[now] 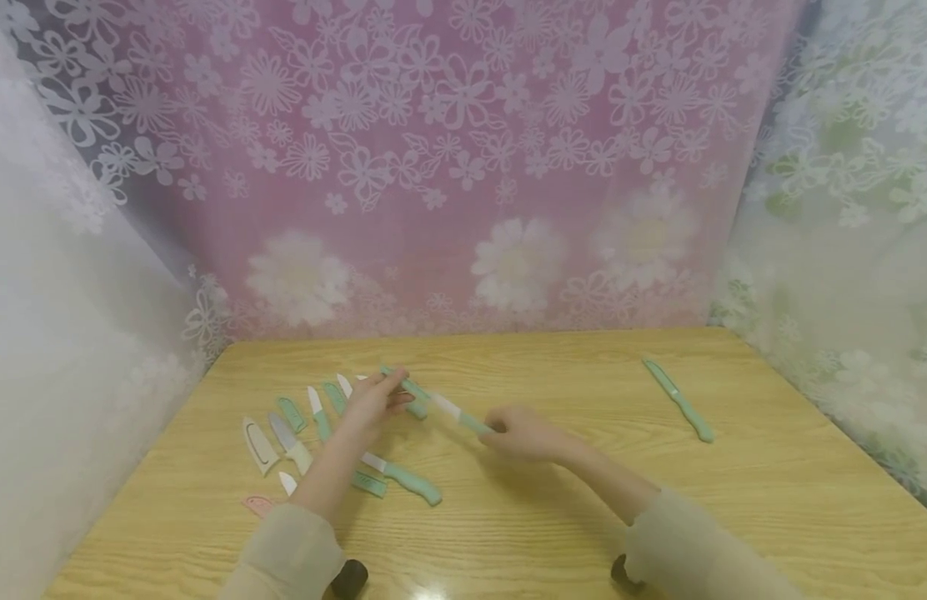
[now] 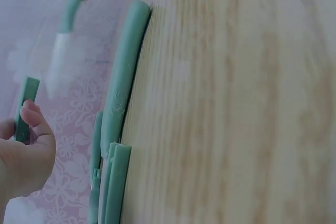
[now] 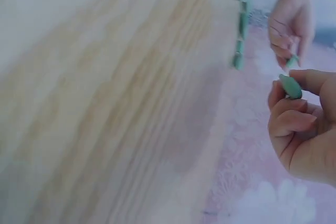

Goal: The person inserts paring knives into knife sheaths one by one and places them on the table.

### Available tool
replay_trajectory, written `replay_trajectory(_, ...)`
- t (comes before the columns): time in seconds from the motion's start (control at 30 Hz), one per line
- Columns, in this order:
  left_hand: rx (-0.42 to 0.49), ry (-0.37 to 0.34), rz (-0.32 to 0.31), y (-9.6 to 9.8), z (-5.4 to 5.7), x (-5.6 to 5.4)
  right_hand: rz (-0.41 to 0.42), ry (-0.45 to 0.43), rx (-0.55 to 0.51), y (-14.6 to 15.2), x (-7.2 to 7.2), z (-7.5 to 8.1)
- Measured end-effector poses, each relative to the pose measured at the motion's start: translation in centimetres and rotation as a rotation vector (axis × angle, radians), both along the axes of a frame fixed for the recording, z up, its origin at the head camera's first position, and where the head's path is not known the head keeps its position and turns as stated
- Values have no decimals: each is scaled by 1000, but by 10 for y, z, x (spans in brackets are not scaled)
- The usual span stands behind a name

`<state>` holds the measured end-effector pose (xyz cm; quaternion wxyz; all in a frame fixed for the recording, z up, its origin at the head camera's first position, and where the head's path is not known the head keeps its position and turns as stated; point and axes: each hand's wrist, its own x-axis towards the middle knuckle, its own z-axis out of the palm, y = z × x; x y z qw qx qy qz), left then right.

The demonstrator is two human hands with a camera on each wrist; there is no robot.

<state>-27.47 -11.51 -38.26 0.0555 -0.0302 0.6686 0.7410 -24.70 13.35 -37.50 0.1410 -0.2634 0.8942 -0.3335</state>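
My left hand [image 1: 372, 408] holds a slim green knife sheath [image 1: 413, 387] above the table, thumb and fingers gripping it in the left wrist view. By its handle, my right hand [image 1: 529, 433] grips a green knife [image 1: 473, 423] with a white blade [image 1: 444, 406] pointing left at the sheath. In the head view the blade meets the sheath's near end. The left wrist view shows the blade [image 2: 59, 56] blurred, close to the sheath [image 2: 27, 95]. Only the butt of the knife handle [image 3: 291, 86] shows between the right fingers in the right wrist view.
Under and beside my left arm lie several knives and sheaths: a large green knife [image 1: 413, 481], a green sheath [image 1: 369, 484], a cream knife [image 1: 299, 454], a cream sheath [image 1: 261, 447] and a pink sheath [image 1: 258, 505]. A sheathed green knife [image 1: 681, 402] lies at the right.
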Motion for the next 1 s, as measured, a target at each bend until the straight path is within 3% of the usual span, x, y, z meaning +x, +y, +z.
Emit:
replay_trajectory(0.17, 5, -6, -5, 4, 2, -1, 10, -98, -132, 18, 8, 16)
replay_trajectory(0.3, 25, -3, -9, 7, 1, -3, 42, -188, -169, 28, 14, 22)
replay_trajectory(0.63, 73, 18, -62, 13, -4, -3, 82, -301, -220, 33, 22, 18)
replay_trajectory(0.8, 64, 12, -54, 14, -3, -1, 116, -355, -276, 33, 21, 14)
replay_trajectory(1.0, 58, 20, -63, 15, -2, 0, 83, -411, -296, 30, 22, 11)
